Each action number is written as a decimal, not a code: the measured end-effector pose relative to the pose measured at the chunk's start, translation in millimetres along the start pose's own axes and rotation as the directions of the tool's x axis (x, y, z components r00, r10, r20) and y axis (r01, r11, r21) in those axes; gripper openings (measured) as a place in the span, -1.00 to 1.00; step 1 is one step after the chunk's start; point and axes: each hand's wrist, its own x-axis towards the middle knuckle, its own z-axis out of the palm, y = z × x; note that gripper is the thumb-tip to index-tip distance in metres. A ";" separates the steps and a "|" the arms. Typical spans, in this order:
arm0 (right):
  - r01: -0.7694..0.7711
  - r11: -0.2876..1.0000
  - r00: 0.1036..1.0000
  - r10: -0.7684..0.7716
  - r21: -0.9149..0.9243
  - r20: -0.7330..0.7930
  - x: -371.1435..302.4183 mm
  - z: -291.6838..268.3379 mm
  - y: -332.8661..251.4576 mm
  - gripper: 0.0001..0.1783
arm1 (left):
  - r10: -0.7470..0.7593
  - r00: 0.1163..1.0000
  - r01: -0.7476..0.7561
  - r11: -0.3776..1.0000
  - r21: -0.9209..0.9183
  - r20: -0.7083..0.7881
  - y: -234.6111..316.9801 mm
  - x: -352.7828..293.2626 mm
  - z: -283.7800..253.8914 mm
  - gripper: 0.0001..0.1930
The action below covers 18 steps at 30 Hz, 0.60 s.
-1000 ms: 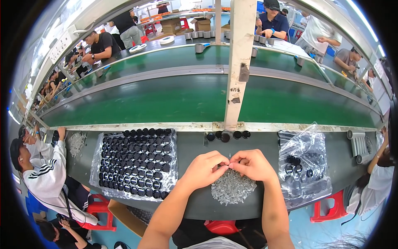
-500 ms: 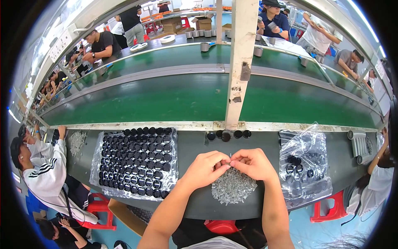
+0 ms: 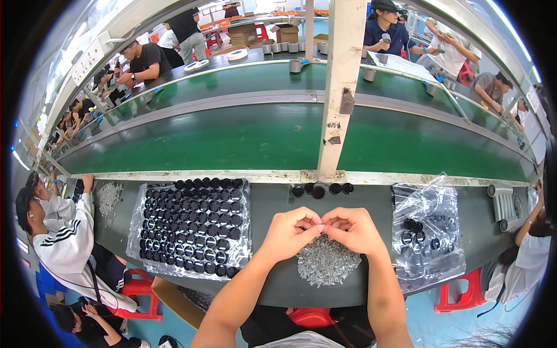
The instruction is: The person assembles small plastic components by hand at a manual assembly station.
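My left hand (image 3: 291, 233) and my right hand (image 3: 353, 229) meet at the fingertips over the near edge of the dark work table. Both are closed in a pinch, thumbs and forefingers together. Whatever sits between them is too small and hidden to name. Just below lies a heap of small clear-grey pieces (image 3: 328, 262), partly covered by my fingers. Beyond my hands, several round black caps (image 3: 318, 191) stand in a short row. To the left, rows of black caps (image 3: 197, 226) cover a clear plastic sheet (image 3: 137, 232).
On the right, another plastic bag (image 3: 429, 264) carries a few loose black caps (image 3: 413, 225). Grey cylinders (image 3: 506, 206) lie farther right. A pale post (image 3: 336, 98) rises before the green conveyor belt (image 3: 232, 136). Co-workers sit on both sides, with a red stool (image 3: 139, 296) at left.
My hands stay pinched together over the heap with only slight finger movement. The view has shifted a little. Across the belt, a person in dark blue has turned and stretched an arm to the right.
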 end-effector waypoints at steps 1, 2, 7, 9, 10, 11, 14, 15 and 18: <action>0.013 1.000 1.000 -0.013 -0.007 -0.014 0.0 0.3 0.2 -0.86 | -0.021 1.000 0.021 1.000 -0.013 -0.003 0.5 0.8 0.5 -0.89; 0.025 1.000 0.999 -0.025 -0.012 -0.027 0.3 0.5 0.9 -0.86 | -0.043 0.999 0.043 0.999 -0.026 -0.007 0.8 1.3 0.9 -0.89; 0.038 0.999 0.996 -0.039 -0.012 -0.076 2.4 1.7 4.4 -0.87 | -0.049 0.997 0.046 0.998 -0.044 -0.057 -0.4 2.6 0.3 -0.87; 0.062 0.998 0.995 -0.060 0.020 -0.080 5.5 4.4 6.4 -0.88 | -0.041 0.994 0.034 0.998 -0.060 -0.106 -4.7 0.7 -3.2 -0.87; 0.056 0.998 0.995 -0.059 -0.037 -0.079 4.4 2.0 8.1 -0.89 | -0.022 0.994 0.018 0.999 -0.037 -0.104 -6.8 0.3 -3.2 -0.86; 0.060 0.994 0.995 -0.066 -0.089 -0.068 5.2 1.7 9.6 -0.89 | -0.003 0.994 0.002 1.000 -0.006 -0.113 -8.4 -1.1 -4.8 -0.85; 0.084 0.990 0.990 -0.096 -0.114 -0.104 0.1 -3.0 9.1 -0.90 | 0.047 0.994 -0.044 0.998 0.034 -0.101 -8.0 3.1 2.7 -0.84; 0.093 0.988 0.988 -0.106 -0.120 -0.112 -0.3 -3.4 9.8 -0.91 | 0.055 0.994 -0.050 0.997 0.053 -0.094 -5.8 3.8 3.2 -0.84; 0.089 0.991 0.989 -0.099 -0.099 -0.112 -0.4 -2.1 13.8 -0.91 | 0.062 0.995 -0.056 0.996 0.071 -0.079 -2.1 2.3 3.0 -0.84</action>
